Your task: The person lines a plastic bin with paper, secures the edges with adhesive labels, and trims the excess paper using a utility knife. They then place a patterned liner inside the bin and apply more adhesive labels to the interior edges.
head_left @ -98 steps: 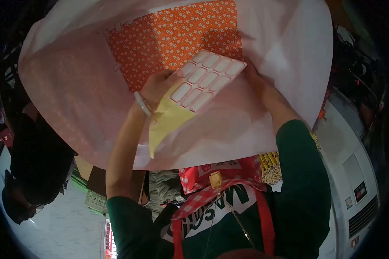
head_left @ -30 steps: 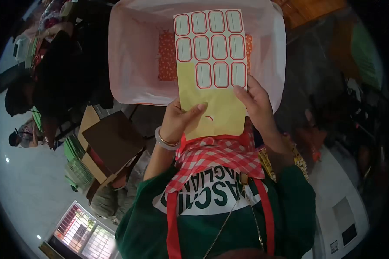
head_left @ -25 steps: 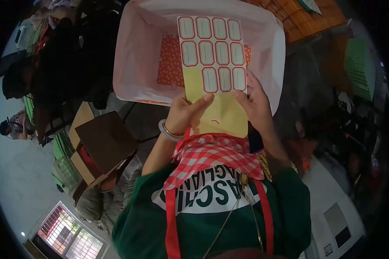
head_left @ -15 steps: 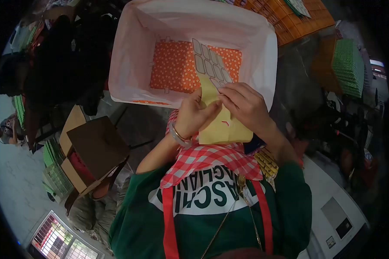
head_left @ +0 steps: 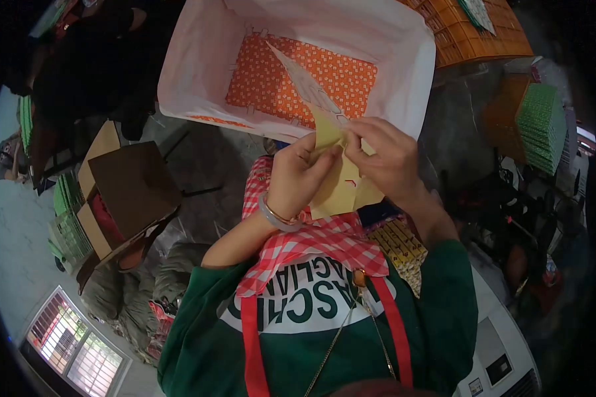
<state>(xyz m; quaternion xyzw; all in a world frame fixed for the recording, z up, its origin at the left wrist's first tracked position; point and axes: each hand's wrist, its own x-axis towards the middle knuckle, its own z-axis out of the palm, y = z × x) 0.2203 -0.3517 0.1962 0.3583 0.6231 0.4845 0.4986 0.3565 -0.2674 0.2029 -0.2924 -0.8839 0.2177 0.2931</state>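
Note:
Both my hands hold a yellow sheet point(head_left: 334, 188) above my lap, over a red checked apron point(head_left: 324, 241). My left hand point(head_left: 298, 173) grips its left edge, thumb on top, with bracelets at the wrist. The closed fingers of my right hand point(head_left: 384, 155) pinch its upper right side. From the sheet's top, a pale strip with rounded outlines point(head_left: 304, 79) reaches up over a white-lined bin point(head_left: 202, 59). Orange patterned material point(head_left: 261, 73) lies at the bottom of the bin.
An open cardboard box point(head_left: 136, 185) stands at the left. Orange baskets point(head_left: 470, 40) are at the top right, near a stack of green items point(head_left: 542, 126). Yellow patterned material point(head_left: 400, 245) lies beside my right forearm. A person in dark clothes point(head_left: 79, 73) is at the upper left.
The pale strip has turned more edge-on and leans further left. The yellow sheet is creased more between my hands. The whole view has shifted, with the box lower-left scene moving left and up.

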